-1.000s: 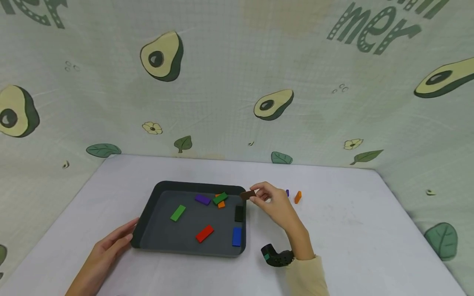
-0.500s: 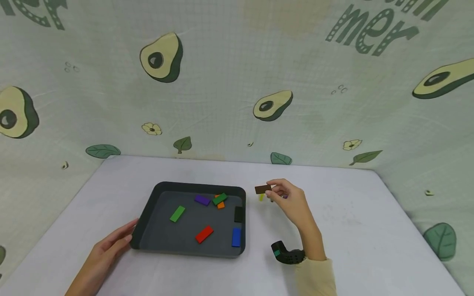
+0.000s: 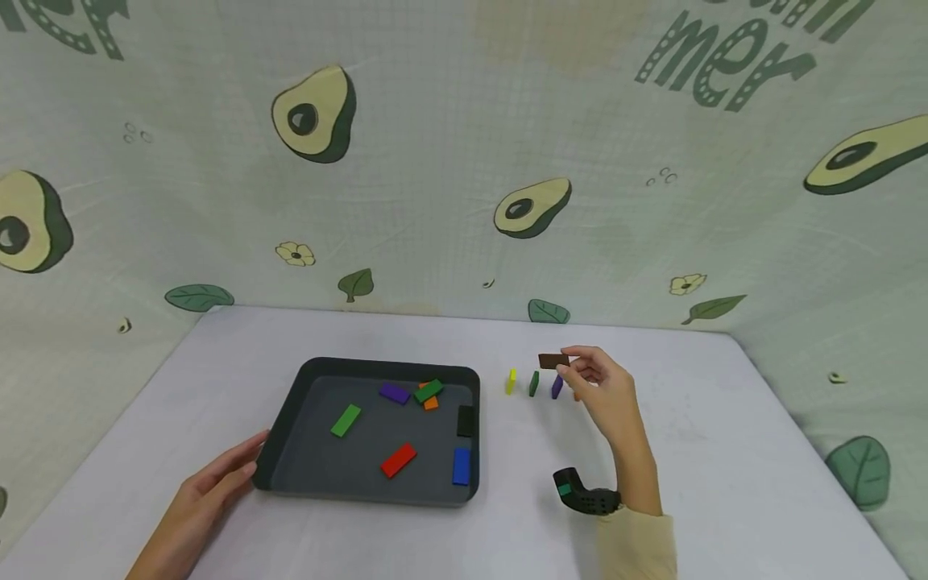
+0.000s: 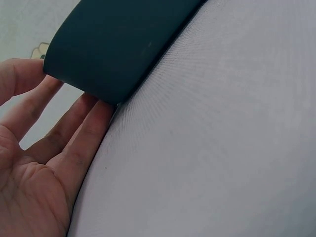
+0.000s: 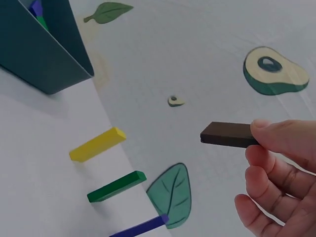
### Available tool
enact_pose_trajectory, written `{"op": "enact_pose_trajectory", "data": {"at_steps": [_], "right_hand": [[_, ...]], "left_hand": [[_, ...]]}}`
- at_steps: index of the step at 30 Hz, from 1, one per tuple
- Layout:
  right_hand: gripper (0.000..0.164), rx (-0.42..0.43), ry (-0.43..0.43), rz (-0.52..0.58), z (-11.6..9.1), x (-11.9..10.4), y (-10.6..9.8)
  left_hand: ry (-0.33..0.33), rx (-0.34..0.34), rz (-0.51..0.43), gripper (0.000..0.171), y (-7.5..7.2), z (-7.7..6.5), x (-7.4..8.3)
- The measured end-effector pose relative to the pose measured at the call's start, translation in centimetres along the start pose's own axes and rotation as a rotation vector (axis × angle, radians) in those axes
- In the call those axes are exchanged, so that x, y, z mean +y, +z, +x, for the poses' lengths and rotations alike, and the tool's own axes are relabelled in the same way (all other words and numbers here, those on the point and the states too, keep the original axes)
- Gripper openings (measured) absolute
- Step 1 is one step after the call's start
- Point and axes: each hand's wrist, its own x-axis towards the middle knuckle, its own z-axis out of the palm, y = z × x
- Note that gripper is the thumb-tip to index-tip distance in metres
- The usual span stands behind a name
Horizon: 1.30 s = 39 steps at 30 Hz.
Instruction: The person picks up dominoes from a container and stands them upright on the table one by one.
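Note:
My right hand (image 3: 605,395) pinches a dark brown domino block (image 3: 553,361) between thumb and fingertips, held level above the table. Below it, thin domino blocks stand in a row: yellow (image 3: 511,381), green (image 3: 534,383) and purple (image 3: 557,387). An orange one (image 3: 577,395) is mostly hidden behind the hand. In the right wrist view the brown block's free end points left, toward the standing ones. My left hand (image 3: 210,495) rests with extended fingers against the near left corner of the dark tray (image 3: 286,419); the left wrist view shows its fingertips (image 4: 106,111) at the tray wall.
Inside the tray lie a purple block (image 3: 395,393), a light green one (image 3: 345,420), a red one (image 3: 399,461), a blue one (image 3: 461,466), a black one (image 3: 466,420) and a green one (image 3: 428,391) across an orange one. A patterned cloth (image 3: 435,161) hangs behind the table.
My right hand has carried the brown block rightward, from the tray's right rim to above the standing row, uncovering the yellow and green blocks. The left hand stays at the tray.

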Motion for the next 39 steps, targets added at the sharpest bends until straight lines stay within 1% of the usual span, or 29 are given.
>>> {"op": "enact_pose_trajectory", "data": {"at_steps": [3, 7, 13, 16, 19, 21, 22, 24, 27, 29, 32, 36, 39], "right_hand": [[0.029, 0.041, 0.024, -0.007, 0.1, 0.3, -0.3], [0.029, 0.087, 0.08, -0.009, 0.0, 0.6, -0.8], [0.019, 0.17, 0.12, 0.005, 0.1, 1.0, -1.4], [0.018, 0.181, 0.118, -0.01, 0.1, 1.3, -1.5], [0.019, 0.175, 0.109, -0.022, 0.0, 1.6, -1.6], [0.02, 0.148, 0.113, -0.019, 0.0, 1.7, -1.7], [0.02, 0.128, 0.127, -0.015, 0.0, 1.8, -1.8], [0.022, 0.051, 0.16, -0.013, -0.1, 1.7, -1.9], [0.024, -0.089, 0.196, -0.027, 0.0, 1.6, -1.7], [0.025, -0.161, 0.196, -0.043, 0.0, 1.4, -1.3], [0.026, -0.204, 0.189, -0.086, 0.1, 1.1, -0.4], [0.027, -0.227, 0.191, -0.185, 0.1, 0.9, 1.0], [0.028, -0.25, 0.188, -0.245, 0.1, 1.3, 1.9]], "left_hand": [[0.007, 0.0, -0.001, 0.061, 0.0, -0.1, 0.0], [0.019, -0.003, -0.014, 0.061, 0.0, -0.1, -0.1], [0.073, -0.007, -0.045, 0.056, -0.1, -0.1, -0.4], [0.088, -0.013, -0.047, 0.056, -0.1, -0.1, -0.4], [0.097, -0.021, -0.043, 0.055, -0.1, -0.1, -0.3], [0.099, -0.022, -0.045, 0.055, -0.1, -0.1, -0.2], [0.098, -0.023, -0.045, 0.055, -0.1, -0.1, -0.2], [0.097, -0.024, -0.047, 0.055, -0.1, 0.0, -0.2], [0.097, -0.031, -0.048, 0.055, -0.1, -0.1, -0.1], [0.1, -0.034, -0.054, 0.054, -0.1, -0.1, -0.2], [0.098, -0.034, -0.054, 0.055, 0.0, -0.1, -0.2], [0.1, -0.033, -0.051, 0.055, 0.0, -0.1, -0.3], [0.102, -0.034, -0.052, 0.055, 0.0, -0.1, -0.3]]}}
